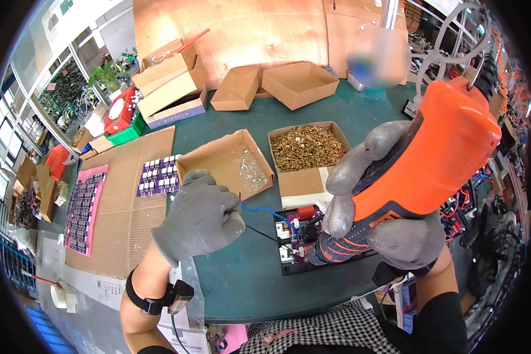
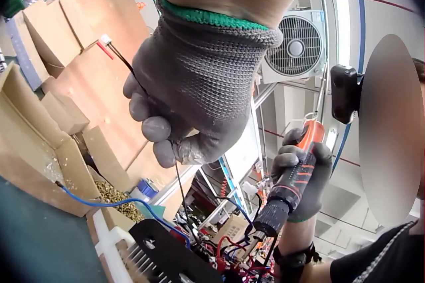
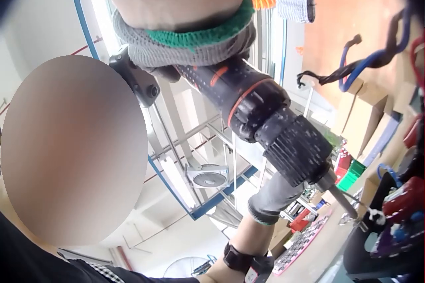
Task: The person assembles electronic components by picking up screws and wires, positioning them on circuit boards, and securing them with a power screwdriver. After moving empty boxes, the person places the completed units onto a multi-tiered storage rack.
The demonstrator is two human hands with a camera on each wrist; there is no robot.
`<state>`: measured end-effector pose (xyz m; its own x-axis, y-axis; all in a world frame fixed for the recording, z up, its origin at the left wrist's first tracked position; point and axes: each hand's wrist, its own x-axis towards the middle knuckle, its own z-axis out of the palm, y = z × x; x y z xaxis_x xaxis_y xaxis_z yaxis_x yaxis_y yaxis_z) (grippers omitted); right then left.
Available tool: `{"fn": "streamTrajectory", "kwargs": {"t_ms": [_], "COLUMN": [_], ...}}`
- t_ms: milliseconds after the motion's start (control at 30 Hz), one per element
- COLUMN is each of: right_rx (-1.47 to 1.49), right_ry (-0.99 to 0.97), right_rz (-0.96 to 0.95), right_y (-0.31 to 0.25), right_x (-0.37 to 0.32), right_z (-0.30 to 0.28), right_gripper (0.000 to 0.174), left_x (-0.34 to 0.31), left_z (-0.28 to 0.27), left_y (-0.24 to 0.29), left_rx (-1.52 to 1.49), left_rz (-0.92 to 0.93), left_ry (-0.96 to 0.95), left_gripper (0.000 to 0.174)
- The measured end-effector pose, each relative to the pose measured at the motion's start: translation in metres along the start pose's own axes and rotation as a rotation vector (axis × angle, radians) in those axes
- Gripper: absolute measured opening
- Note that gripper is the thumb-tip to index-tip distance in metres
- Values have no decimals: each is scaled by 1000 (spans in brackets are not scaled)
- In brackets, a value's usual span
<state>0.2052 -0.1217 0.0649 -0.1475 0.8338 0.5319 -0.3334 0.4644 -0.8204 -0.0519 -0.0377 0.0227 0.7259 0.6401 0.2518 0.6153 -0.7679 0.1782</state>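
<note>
My right hand [image 1: 389, 224], in a grey glove, grips an orange and black electric screwdriver [image 1: 419, 171] whose tip points down at a purple circuit board assembly [image 1: 304, 236] on the green table. The screwdriver's black chuck [image 3: 292, 143] and bit show in the right wrist view. My left hand [image 1: 203, 215], also gloved, is curled around thin black and blue wires [image 1: 265, 211] that run to the board. In the left wrist view the left hand [image 2: 192, 90] pinches the black wire [image 2: 123, 61], which ends in a white connector.
A cardboard box of brass screws [image 1: 308, 147] and a box of small clear parts [image 1: 227, 162] stand behind the board. Purple boards [image 1: 159, 175] lie on cardboard at left. More empty boxes [image 1: 298, 82] sit at the back. The table's front edge [image 1: 265, 315] is near my body.
</note>
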Motion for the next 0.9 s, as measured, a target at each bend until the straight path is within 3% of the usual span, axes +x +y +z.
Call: {"fn": "streamTrajectory", "kwargs": {"t_ms": [500,667,767,900], "right_rx": [10,120,56,-26], "right_ry": [-42,38,12,-5], "right_rz": [2,10,21,18], "right_y": [18,36,33,24], "right_x": [-2,-3,-4,-2], "right_z": [3,11,10,7], "right_gripper": [69,66,66,70], "left_x": [16,18,20,20], "left_z": [5,2,0,-2], "left_y": [-5,-8,-9,-12], "left_rx": [26,59,76,74], "left_rz": [21,25,22,23], "left_ry": [-8,-71,-117,-109], "left_gripper": [11,11,20,19]}}
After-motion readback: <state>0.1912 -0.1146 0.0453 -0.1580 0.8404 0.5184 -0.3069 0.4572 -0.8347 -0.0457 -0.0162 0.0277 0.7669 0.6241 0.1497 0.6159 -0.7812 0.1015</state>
